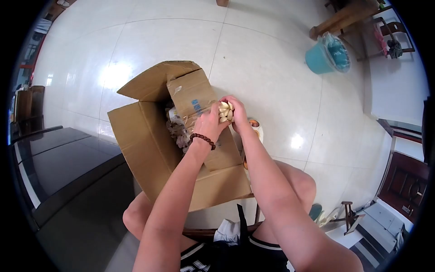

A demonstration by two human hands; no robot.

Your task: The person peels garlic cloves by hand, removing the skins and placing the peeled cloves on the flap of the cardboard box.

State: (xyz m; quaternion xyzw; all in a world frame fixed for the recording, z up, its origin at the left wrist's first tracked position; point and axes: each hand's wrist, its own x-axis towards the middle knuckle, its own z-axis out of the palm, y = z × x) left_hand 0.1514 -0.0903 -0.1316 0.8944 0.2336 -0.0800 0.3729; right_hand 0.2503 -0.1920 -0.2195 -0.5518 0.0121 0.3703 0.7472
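My left hand (209, 122), with a dark bead bracelet at the wrist, is closed around one side of a cluster of garlic cloves (225, 112). On the other side, my right hand (238, 111) curls its fingers around the same cloves. Both hands are over the right flap of an open cardboard box (140, 131). Inside the box, partly hidden by the flap and my left arm, lies a heap of pale, pinkish papery garlic skins (177, 131). My fingers cover part of the cloves.
A pale object with orange-brown patches (256, 128) shows beside my right forearm, partly hidden. A teal bucket with a plastic liner (319, 59) stands at the upper right, near wooden furniture legs (340, 22). To the left is a dark, glossy surface (68, 158). Light tiles (281, 81) cover the floor.
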